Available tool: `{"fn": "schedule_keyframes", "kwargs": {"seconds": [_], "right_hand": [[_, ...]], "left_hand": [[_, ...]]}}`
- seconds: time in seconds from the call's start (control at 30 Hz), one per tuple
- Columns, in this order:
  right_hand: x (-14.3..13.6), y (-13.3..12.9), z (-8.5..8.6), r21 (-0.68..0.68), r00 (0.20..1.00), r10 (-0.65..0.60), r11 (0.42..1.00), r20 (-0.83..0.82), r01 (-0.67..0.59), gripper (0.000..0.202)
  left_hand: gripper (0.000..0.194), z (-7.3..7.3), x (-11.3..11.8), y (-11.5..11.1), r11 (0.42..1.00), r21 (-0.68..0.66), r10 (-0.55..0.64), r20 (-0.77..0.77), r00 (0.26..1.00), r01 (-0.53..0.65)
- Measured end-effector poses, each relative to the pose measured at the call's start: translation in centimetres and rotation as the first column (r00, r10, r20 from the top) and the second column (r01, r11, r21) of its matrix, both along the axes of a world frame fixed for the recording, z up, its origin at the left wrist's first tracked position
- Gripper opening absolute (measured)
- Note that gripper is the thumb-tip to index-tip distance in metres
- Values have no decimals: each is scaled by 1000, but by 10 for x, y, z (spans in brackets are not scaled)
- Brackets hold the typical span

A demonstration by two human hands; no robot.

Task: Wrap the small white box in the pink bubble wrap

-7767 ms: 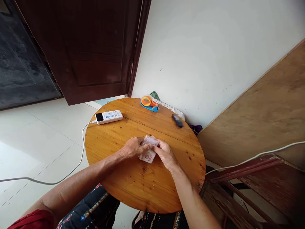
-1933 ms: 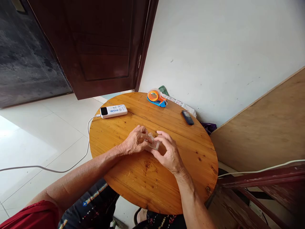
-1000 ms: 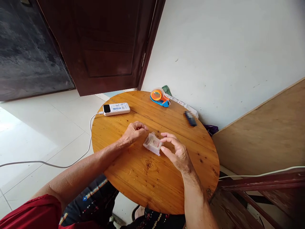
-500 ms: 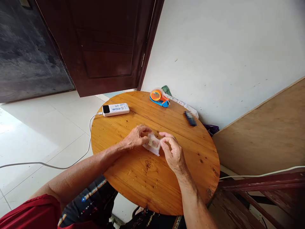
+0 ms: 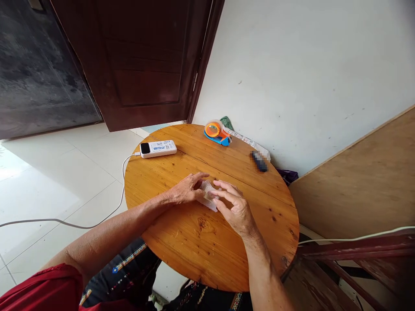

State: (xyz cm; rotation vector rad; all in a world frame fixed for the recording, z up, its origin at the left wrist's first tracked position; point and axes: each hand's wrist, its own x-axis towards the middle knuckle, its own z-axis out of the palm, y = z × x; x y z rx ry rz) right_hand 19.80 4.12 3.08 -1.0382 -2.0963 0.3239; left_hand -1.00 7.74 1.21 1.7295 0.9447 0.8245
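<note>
A small piece of thin whitish wrapping (image 5: 211,205) lies opened out on the round wooden table (image 5: 194,242), with a small flat item on it, mostly hidden by fingers. My left hand (image 5: 188,188) rests at the left edge of the wrapping, thumb and fingers apart, the thumb touching it. From the right, my right hand (image 5: 236,209) reaches over the wrapping with its fingers spread and curved, fingertips at the small item. Nothing is clearly gripped by either hand.
A white power bank (image 5: 158,148) with a cable stands at the table's back left. An orange and blue tape dispenser (image 5: 217,132) sits at the back, a dark blurred object (image 5: 259,161) at the back right. The wall (image 5: 292,65) rises behind.
My right hand has moved slightly left over the wrapping, covering more of the small item. The left hand's fingers have stretched out a little.
</note>
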Motion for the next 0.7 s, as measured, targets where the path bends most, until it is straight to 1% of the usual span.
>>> {"fn": "schedule_keyframes", "kwargs": {"seconds": [0.07,0.13,0.2,0.3,0.37,0.5,0.6,0.7], "right_hand": [[-5,0,-1,49,1000,-31,998,6,31,16],[-7,-1,-2,57,998,-59,996,-35,61,16],[-7,-1,-2,14,989,-83,996,-125,85,17],[-2,0,-4,-110,946,-135,988,-295,107,18],[2,1,-6,-189,892,-171,977,-419,98,18],[4,6,-7,-280,743,-218,959,-633,43,18],[4,11,-8,-327,647,-279,944,-709,48,21],[5,17,-11,-400,566,-396,908,-723,123,28]], "left_hand": [[69,0,0,0,1000,3,-3,-14,1000,3],[70,2,1,-1,1000,-3,7,-18,1000,-7],[71,4,2,-3,1000,-26,-13,25,1000,13],[73,8,3,-8,996,-34,-75,124,989,79],[73,10,3,-11,991,-47,-116,154,981,124],[73,9,2,-11,963,-118,-210,228,951,241],[68,7,2,-9,953,-139,-221,292,931,269],[71,7,3,-8,931,-213,-203,372,906,296]]}}
